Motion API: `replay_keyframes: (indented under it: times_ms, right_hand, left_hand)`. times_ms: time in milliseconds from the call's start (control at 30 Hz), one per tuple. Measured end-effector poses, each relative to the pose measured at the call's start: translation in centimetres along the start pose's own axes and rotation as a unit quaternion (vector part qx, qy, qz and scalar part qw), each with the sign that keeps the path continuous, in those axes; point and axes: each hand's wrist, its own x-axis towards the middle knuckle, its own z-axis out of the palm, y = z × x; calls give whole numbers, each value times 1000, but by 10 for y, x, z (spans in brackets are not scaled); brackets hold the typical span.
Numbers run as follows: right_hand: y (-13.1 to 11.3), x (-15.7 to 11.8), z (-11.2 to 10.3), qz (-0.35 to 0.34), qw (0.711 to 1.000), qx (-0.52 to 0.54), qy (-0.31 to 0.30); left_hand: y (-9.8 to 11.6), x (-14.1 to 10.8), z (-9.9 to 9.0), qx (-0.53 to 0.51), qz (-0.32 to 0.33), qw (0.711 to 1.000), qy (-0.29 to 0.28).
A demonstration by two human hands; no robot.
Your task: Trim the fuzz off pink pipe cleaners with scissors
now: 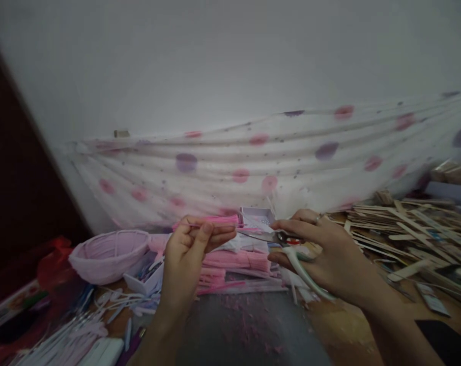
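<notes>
My left hand (pixel 192 249) is closed in a pinch, with a thin pinkish stem (pixel 241 225) between thumb and fingers. The stem's tip points right, towards the scissors. My right hand (pixel 318 249) grips a pair of scissors (pixel 309 279) with pale green handles. Their metal blades point left and end close to my left fingertips. Whether the blades touch the stem, I cannot tell. Below and behind my hands lie bundles of pink fuzzy stems (pixel 238 260). Pink clippings (pixel 248 323) are scattered over a dark grey mat (pixel 203 335).
To the left stand a pink woven basket (pixel 108 254) and a small white box (pixel 139 282) of small items. A white tray (pixel 257 216) sits at the back. Many wooden sticks (pixel 409 229) are heaped on the right. A dotted cloth (pixel 215 168) covers the lower wall.
</notes>
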Motion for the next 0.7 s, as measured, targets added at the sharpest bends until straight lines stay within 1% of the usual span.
replay_keyframes:
  times_ms: [133,267,367,533,700]
  right_hand:
    - [-5,-2,-1,-20,999,-32,6]
    - [-11,-3,-2,-38,996,-70,29]
    - [-12,-2,-3,-50,994,-90,37]
    - [-11,-1,-3,-72,990,-108,51]
    - [-13,1,-2,-75,989,-116,53]
  left_hand:
    - [2,-3,1,32,14,999,-7]
    - [5,-7,7,45,28,998,16]
    - [8,-10,12,38,25,998,36]
    - [11,-14,14,52,13,998,41]
    - [12,-15,13,81,26,995,53]
